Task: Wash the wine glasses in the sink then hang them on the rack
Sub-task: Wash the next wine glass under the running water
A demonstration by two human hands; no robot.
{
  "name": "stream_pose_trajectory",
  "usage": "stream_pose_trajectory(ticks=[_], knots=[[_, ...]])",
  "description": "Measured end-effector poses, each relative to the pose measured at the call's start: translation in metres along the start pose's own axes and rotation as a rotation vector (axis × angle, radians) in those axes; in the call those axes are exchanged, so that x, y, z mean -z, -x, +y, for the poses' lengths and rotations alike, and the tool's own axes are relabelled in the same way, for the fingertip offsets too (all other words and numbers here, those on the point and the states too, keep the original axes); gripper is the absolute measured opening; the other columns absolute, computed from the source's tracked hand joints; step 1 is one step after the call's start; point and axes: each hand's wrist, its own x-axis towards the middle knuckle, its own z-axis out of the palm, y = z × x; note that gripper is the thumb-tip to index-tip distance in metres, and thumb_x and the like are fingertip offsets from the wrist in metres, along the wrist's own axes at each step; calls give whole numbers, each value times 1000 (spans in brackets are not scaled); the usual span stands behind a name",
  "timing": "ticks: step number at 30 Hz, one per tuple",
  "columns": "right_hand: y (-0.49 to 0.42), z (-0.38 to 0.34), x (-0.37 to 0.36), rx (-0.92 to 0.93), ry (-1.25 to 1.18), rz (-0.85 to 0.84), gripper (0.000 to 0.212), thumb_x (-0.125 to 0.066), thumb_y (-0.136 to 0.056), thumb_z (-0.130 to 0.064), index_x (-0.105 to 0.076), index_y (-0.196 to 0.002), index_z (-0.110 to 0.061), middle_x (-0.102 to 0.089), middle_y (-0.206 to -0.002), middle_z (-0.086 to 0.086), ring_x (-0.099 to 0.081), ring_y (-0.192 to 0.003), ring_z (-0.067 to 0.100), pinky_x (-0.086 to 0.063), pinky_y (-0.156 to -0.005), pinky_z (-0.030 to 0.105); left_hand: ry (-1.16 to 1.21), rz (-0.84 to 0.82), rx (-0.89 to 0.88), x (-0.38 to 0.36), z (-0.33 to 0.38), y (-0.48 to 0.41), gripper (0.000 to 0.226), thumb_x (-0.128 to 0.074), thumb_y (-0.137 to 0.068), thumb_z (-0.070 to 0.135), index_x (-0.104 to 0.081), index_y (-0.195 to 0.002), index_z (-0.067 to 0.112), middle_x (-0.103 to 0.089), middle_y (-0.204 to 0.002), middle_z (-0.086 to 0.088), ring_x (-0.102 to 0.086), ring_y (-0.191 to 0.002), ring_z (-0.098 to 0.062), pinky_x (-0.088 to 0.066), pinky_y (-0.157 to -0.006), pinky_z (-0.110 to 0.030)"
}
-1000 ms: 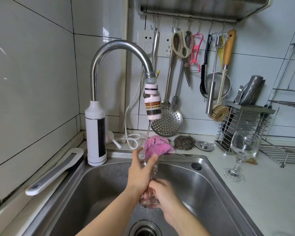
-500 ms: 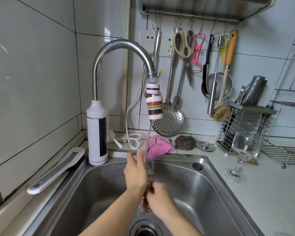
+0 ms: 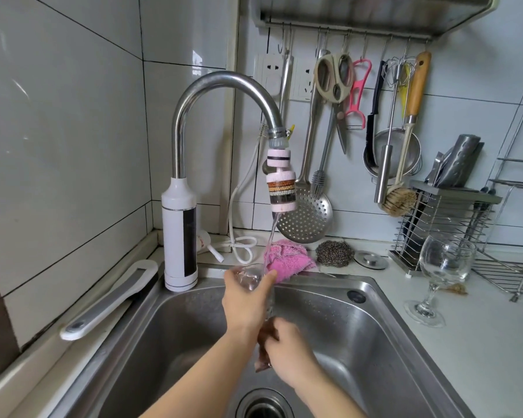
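I hold a clear wine glass (image 3: 249,277) over the steel sink (image 3: 360,333), under running water from the faucet (image 3: 224,86). My left hand (image 3: 246,300) wraps the upper part of the glass. My right hand (image 3: 287,348) grips its lower part, which is mostly hidden by my fingers. Which end of the glass points up is unclear. A second wine glass (image 3: 441,267) stands upright on the counter to the right of the sink. A wire rack (image 3: 507,273) lies behind that glass at the far right.
A pink cloth (image 3: 287,257) and a steel scourer (image 3: 334,253) sit on the sink's back rim. Utensils hang on a rail (image 3: 344,28) above, including a slotted spoon (image 3: 307,215). A white-handled tool (image 3: 109,300) lies left of the sink. A cutlery holder (image 3: 435,224) stands at right.
Both hands have lifted the glass slightly toward the water stream, and my right hand has shifted along its lower part.
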Motion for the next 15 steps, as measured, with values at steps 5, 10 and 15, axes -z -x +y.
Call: stream_pose_trajectory(ticks=[5, 10, 15], knots=[[-4, -1, 2, 84, -22, 82, 20, -52, -93, -6, -57, -75, -13, -63, -58, 1, -68, -60, 27, -59, -70, 47, 571, -380, 328, 5, 8, 0, 85, -98, -57, 29, -49, -123, 6, -68, -97, -25, -69, -68, -31, -58, -56, -38], [-6, -5, 12, -78, -26, 280, 27, -48, -83, -27, -70, -73, -15, -75, -84, 12, -67, -85, 30, -49, -70, 30, 4, -309, -71, -3, 3, 11, 67, -89, -52, 38, -59, -110, 23, -76, -96, -4, -74, -84, -22, -61, -79, -40], [-7, 0, 45, -255, -603, 517, 55, -43, -89, -55, -68, -91, -7, -73, -79, 13, -55, -46, 22, -38, -53, 30, -497, -349, -517, 4, -7, 13, 67, -82, -63, 41, -45, -120, 41, -70, -107, 16, -70, -88, -15, -56, -78, -35]])
